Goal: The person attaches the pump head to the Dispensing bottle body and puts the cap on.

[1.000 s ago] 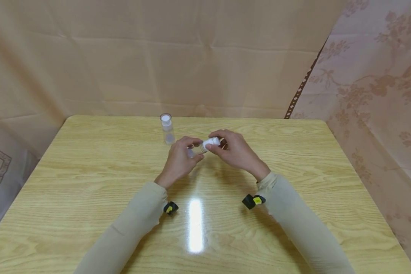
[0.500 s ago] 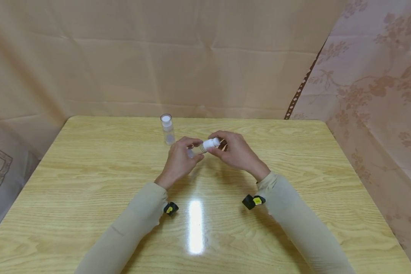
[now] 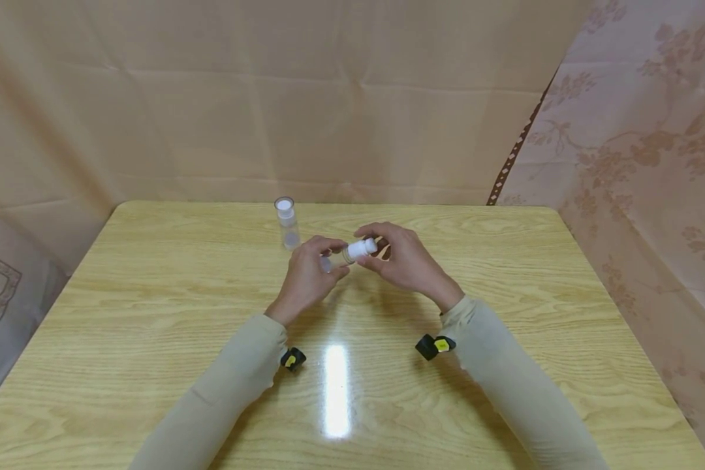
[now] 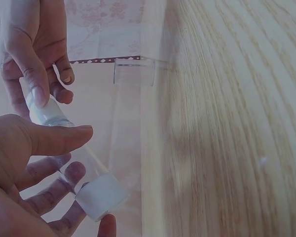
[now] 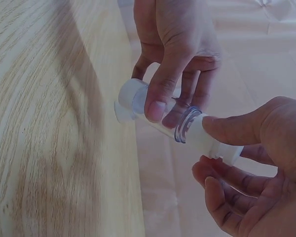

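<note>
My left hand [image 3: 310, 269] grips the clear body of a small pump bottle [image 5: 160, 123], thumb on one side and fingers on the other. The bottle is tilted above the table, its white pump collar [image 3: 358, 249] pointing right and up. Around that collar are the thumb and fingers of my right hand [image 3: 408, 258]; in the right wrist view the thumb presses its side. The white base [image 4: 102, 196] shows past the left fingers in the left wrist view. Behind the left hand a second clear bottle [image 3: 288, 233] with a white top stands upright.
A clear, hollow cylinder [image 4: 133, 72], like a cap, is beyond the hands in the left wrist view. The wood-grain table [image 3: 182, 294] ends at a beige curtain [image 3: 305, 117]. A floral cloth [image 3: 640, 156] hangs at the right.
My right thumb has slid off the front of the white collar to its lower side, while the fingers shift slightly. The left hand and the standing bottle stay in place.
</note>
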A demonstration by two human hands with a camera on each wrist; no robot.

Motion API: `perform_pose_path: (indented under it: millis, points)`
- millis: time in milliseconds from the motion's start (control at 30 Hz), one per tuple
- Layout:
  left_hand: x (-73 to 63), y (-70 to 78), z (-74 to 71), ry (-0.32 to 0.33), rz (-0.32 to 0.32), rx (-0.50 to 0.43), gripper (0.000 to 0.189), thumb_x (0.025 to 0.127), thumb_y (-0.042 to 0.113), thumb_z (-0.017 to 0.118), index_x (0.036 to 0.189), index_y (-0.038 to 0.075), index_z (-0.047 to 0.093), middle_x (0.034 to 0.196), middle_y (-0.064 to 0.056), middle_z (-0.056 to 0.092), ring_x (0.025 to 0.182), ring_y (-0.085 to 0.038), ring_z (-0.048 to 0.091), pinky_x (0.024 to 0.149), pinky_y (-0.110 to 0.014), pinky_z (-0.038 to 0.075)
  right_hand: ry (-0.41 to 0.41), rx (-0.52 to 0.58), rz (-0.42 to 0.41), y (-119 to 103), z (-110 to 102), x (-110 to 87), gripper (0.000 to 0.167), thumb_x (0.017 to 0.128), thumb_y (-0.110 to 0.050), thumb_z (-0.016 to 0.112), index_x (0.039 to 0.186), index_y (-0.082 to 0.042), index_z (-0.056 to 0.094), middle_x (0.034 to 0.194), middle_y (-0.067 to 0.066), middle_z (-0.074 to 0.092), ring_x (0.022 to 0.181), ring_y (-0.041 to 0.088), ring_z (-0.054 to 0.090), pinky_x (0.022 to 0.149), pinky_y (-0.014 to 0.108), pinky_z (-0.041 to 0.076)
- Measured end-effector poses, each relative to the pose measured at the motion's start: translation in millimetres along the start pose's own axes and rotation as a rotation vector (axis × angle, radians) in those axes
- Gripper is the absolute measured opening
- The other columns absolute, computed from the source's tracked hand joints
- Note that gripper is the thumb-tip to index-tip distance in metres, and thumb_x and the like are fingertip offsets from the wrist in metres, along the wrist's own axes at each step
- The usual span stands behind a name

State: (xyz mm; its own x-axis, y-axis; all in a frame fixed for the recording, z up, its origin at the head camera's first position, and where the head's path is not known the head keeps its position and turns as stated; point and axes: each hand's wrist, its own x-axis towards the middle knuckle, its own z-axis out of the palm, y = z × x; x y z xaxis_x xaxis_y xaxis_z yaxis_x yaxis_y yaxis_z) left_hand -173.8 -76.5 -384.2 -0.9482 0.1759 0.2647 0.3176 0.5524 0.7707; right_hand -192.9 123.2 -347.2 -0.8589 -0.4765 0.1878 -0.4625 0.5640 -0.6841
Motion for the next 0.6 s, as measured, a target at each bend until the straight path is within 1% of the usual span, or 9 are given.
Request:
perform_pose_path:
  millis: [167,333,433,600]
  points:
    - [0.0,-0.7,0.2,-0.006,0.005,-0.007,0.039,0.081,0.001,0.084,0.118,-0.002,0.072,0.114,-0.016,0.07,0.106,-0.038,0.065,0.093,-0.048,0.052,0.001,0.003,0.004,0.5,0.7,0.0,0.028,0.091,-0.01,0.077,0.118,-0.006,0.07,0.106,0.009,0.069,0.085,0.022,0.064,0.067,0.035,0.052]
    - [-0.3,-1.3,-0.2,-0.013,0.01,-0.008,0.039,0.082,0.001,0.083,0.119,-0.001,0.071,0.115,-0.017,0.069,0.107,-0.038,0.064,0.093,-0.049,0.053,0.002,0.0,0.022,0.7,1.9,0.8,0.023,0.093,-0.017,0.076,0.113,-0.007,0.07,0.098,0.006,0.07,0.081,0.02,0.063,0.065,0.033,0.052]
    - [-0.3,-2.3,0.0,-0.013,0.014,0.001,0.039,0.082,0.002,0.083,0.12,-0.001,0.072,0.116,-0.017,0.069,0.107,-0.038,0.064,0.091,-0.048,0.053,0.0,-0.007,0.035,0.6,2.3,0.7,0.025,0.094,-0.02,0.076,0.114,-0.006,0.07,0.097,0.006,0.069,0.081,0.02,0.063,0.065,0.033,0.051]
    - [-0.3,-2.8,0.0,-0.012,0.013,0.005,0.04,0.082,0.002,0.084,0.12,0.0,0.072,0.115,-0.016,0.069,0.106,-0.038,0.064,0.09,-0.047,0.053,-0.005,-0.01,0.037,1.3,2.5,0.1,0.036,0.093,-0.02,0.077,0.123,-0.003,0.067,0.102,0.008,0.07,0.085,0.024,0.064,0.067,0.034,0.051]
